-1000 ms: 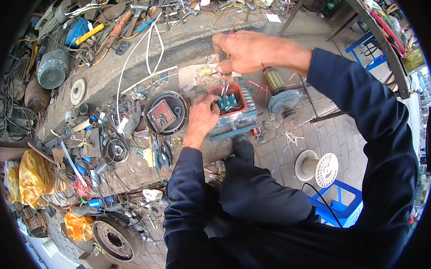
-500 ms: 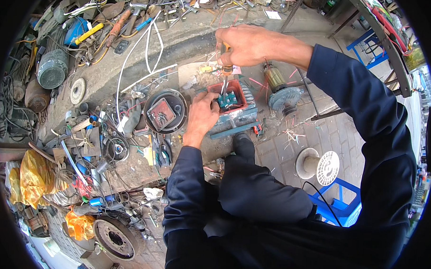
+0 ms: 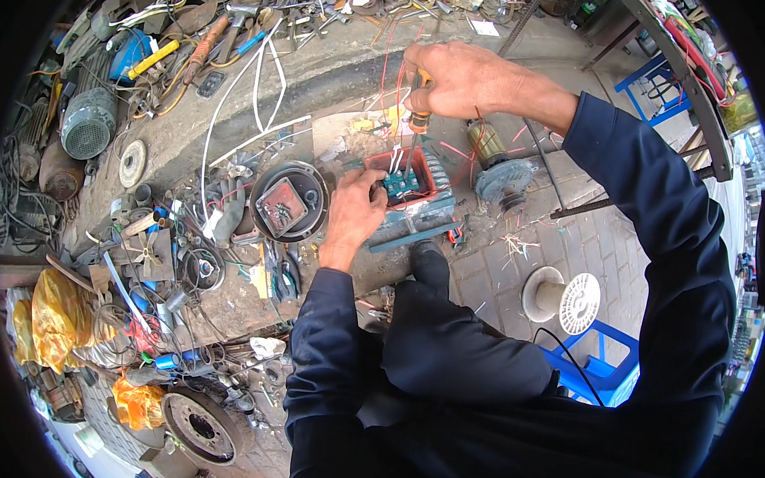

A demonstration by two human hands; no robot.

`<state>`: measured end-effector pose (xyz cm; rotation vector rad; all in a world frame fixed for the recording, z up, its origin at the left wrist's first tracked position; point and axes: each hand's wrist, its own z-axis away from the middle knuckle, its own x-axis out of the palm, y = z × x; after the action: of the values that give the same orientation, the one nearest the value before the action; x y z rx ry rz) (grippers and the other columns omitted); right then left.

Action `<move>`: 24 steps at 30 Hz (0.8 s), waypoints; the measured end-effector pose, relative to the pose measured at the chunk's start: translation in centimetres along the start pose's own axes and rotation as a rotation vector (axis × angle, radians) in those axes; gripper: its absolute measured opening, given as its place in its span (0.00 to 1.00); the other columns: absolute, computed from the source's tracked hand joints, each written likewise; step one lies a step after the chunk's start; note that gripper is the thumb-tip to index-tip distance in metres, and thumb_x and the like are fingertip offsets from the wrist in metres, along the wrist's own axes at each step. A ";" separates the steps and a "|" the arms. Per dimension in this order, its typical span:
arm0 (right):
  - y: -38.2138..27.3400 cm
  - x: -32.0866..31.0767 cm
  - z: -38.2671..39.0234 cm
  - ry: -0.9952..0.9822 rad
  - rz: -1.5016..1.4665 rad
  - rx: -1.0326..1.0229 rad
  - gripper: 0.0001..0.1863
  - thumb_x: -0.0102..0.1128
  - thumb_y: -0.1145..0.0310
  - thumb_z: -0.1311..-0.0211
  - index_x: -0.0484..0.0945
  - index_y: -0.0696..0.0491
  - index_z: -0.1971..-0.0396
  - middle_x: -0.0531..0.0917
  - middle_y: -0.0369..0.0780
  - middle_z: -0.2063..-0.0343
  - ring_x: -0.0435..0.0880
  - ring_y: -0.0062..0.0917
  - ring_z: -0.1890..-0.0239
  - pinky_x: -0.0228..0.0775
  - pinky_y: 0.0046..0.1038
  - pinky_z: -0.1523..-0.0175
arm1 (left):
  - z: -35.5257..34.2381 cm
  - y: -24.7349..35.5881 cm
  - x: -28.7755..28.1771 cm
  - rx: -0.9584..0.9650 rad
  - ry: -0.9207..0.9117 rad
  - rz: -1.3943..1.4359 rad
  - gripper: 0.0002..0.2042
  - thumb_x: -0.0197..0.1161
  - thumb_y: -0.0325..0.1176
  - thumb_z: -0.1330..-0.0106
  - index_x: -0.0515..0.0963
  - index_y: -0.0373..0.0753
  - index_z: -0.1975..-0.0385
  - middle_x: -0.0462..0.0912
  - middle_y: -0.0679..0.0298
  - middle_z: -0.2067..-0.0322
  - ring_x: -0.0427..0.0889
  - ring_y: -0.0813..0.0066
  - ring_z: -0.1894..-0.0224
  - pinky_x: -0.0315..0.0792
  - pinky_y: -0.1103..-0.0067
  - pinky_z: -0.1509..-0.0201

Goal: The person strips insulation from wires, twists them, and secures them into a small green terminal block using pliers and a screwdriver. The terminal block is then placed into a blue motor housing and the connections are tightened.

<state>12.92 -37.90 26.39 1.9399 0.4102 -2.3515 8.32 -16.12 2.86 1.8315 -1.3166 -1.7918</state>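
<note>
My right hand (image 3: 464, 77) is wrapped round a screwdriver (image 3: 419, 121) with an orange and black handle. Its metal shaft points down into the red-rimmed terminal box of an electric motor (image 3: 413, 216), reaching a green terminal block (image 3: 399, 184). Whether the tip sits in a screw is too small to tell. My left hand (image 3: 355, 213) bends over the box's left edge, thumb and fingers closed on the near left side of the block. White-sleeved leads rise from the block, and thin red wires (image 3: 385, 66) stand up behind it.
Left of the motor lies a round black housing (image 3: 289, 199) holding a red tray of screws. Pliers (image 3: 287, 274) lie nearer me. At right are a motor rotor (image 3: 489, 146) with its end shield, a white spool (image 3: 581, 301) and a blue stool (image 3: 602, 356). Motors and scrap crowd the far left.
My right hand and the screwdriver have shifted right, and the shaft now meets the block farther right. My left hand stays at the block. The whole view has moved slightly.
</note>
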 end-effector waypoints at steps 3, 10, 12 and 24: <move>0.0 -0.5 0.1 -0.018 -0.006 -0.036 0.25 0.63 0.56 0.41 0.81 0.62 0.53 0.87 0.58 0.62 0.88 0.51 0.55 0.80 0.47 0.50 | 0.0 0.1 -0.1 -0.018 -0.020 0.004 0.14 0.64 0.28 0.39 0.85 0.42 0.52 0.85 0.53 0.56 0.83 0.46 0.51 0.78 0.59 0.45; 1.0 -1.2 0.4 -0.072 -0.037 -0.083 0.20 0.68 0.61 0.39 0.77 0.56 0.51 0.85 0.49 0.68 0.86 0.44 0.61 0.74 0.44 0.56 | 0.0 0.3 -0.3 -0.021 -0.019 0.007 0.14 0.64 0.30 0.38 0.85 0.42 0.52 0.85 0.51 0.50 0.82 0.44 0.47 0.78 0.58 0.42; 1.6 -1.1 0.4 -0.083 -0.061 -0.088 0.20 0.68 0.63 0.39 0.77 0.55 0.51 0.85 0.49 0.68 0.85 0.43 0.60 0.73 0.44 0.56 | 0.0 0.3 -0.3 -0.014 -0.017 0.005 0.14 0.64 0.30 0.38 0.85 0.42 0.52 0.85 0.52 0.51 0.83 0.45 0.48 0.78 0.59 0.43; 2.4 -1.2 1.1 -0.149 -0.091 -0.149 0.21 0.70 0.69 0.46 0.78 0.53 0.52 0.84 0.49 0.67 0.86 0.46 0.56 0.75 0.45 0.51 | -0.1 0.3 -0.3 -0.013 -0.025 -0.014 0.15 0.64 0.30 0.39 0.85 0.42 0.52 0.85 0.55 0.56 0.82 0.49 0.52 0.77 0.59 0.45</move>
<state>12.60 -40.61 27.39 1.7039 0.6538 -2.4213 8.31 -16.10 3.35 1.8222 -1.3006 -1.8321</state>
